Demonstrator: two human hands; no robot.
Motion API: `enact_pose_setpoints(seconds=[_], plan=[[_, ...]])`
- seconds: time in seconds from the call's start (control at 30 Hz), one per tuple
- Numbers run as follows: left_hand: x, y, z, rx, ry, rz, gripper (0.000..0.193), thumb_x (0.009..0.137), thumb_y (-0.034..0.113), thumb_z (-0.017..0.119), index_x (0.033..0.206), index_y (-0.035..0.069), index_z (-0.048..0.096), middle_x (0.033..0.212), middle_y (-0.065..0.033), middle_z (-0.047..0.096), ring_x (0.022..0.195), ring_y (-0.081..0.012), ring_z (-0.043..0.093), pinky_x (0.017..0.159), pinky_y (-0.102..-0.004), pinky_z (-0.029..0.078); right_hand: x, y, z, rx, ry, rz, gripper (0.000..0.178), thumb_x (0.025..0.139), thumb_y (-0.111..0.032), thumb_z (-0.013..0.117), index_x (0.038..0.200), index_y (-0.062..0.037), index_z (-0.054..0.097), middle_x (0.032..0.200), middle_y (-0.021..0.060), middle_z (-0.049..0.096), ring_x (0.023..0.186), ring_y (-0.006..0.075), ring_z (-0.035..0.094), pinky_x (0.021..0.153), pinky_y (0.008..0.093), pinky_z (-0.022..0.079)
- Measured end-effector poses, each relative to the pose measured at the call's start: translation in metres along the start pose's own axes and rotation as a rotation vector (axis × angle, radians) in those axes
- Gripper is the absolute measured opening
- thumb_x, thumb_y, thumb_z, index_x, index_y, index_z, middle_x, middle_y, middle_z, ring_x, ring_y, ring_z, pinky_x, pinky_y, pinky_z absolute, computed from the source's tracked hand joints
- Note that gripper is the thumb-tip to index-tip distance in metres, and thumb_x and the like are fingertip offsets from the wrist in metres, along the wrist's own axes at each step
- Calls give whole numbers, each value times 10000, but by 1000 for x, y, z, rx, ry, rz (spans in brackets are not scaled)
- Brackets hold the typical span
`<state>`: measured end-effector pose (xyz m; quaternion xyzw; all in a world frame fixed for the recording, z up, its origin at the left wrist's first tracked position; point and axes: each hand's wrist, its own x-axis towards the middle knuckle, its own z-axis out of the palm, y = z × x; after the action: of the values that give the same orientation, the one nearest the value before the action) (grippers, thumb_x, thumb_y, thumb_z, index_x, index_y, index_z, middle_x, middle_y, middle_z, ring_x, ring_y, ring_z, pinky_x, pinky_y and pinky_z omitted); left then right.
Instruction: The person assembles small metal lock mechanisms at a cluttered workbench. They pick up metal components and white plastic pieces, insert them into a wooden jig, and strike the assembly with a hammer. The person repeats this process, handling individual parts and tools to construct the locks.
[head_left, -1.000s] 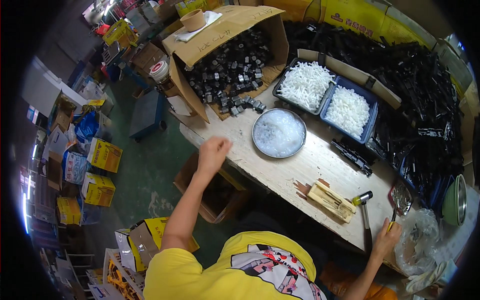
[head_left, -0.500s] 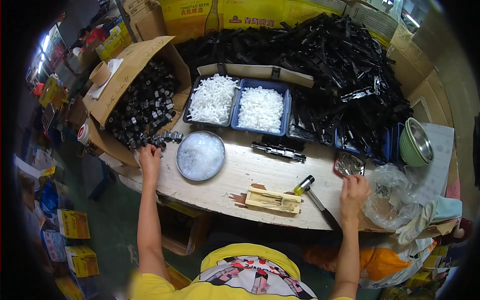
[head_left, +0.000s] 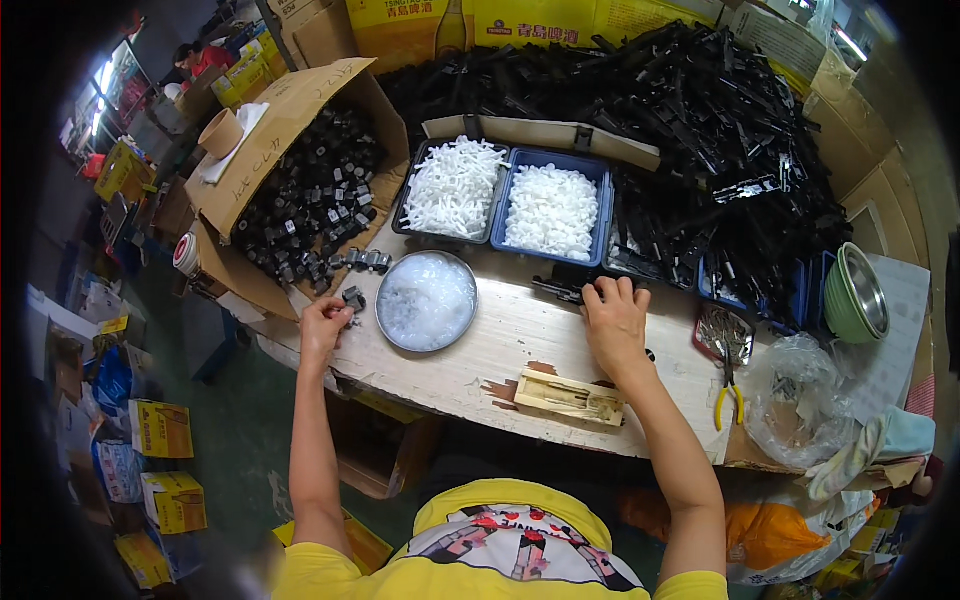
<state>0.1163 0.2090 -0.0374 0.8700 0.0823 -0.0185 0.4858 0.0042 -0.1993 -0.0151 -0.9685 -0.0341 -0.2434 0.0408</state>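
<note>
My left hand [head_left: 322, 330], by the near corner of the tipped carton, is closed, its thumb and fingers pinching a small dark block-shaped part [head_left: 353, 298]. Beyond the middle of the table, my right hand [head_left: 617, 318] curls its fingers over the right end of a long black metal assembly [head_left: 560, 288]; the covered end is hidden. Between my hands stands a round metal dish [head_left: 428, 342] of clear, whitish jelly-like stuff. A pale wooden jig [head_left: 568, 396] lies near the table's front edge. My right forearm hides most of the hammer [head_left: 650, 354].
The carton [head_left: 270, 150] spills small dark blocks. Behind are trays of white plastic parts [head_left: 455, 190] and a heap of black parts [head_left: 690, 120]. At right lie a red tray of small metal pieces [head_left: 722, 335], yellow-handled pliers [head_left: 728, 405], a plastic bag [head_left: 800, 400] and green bowls [head_left: 850, 295].
My right hand has moved left and away from me, from beside the red tray to the black assembly. My left hand has drawn slightly back, lifting a dark block. The pliers now show.
</note>
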Motion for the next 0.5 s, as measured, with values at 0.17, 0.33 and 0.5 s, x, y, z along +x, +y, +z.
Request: enact_pose_setpoints(seconds=[0.17,0.33,0.5], plan=[[-25,1,1,-137,-6,51,144,730,65,694,827,-19,628,657,-6,530,485,-60,480,369,-199,391,-1,1,-11,37,91,-18,194,685,-53,549,858,-110,617,927,55,525,907,215,462,750,386,320],[-30,-4,-4,-141,-39,18,102,733,43,677,797,-11,619,722,-23,534,524,-62,491,394,-203,369,-19,13,-44,139,83,-143,242,655,-4,574,867,-116,609,833,24,532,747,194,501,650,327,355],[-35,-11,8,67,71,285,93,722,37,666,795,-11,634,730,-51,503,589,-118,511,527,-257,416,-57,19,-55,446,-98,-112,215,666,33,616,861,-56,604,895,81,583,829,254,540,696,361,436]])
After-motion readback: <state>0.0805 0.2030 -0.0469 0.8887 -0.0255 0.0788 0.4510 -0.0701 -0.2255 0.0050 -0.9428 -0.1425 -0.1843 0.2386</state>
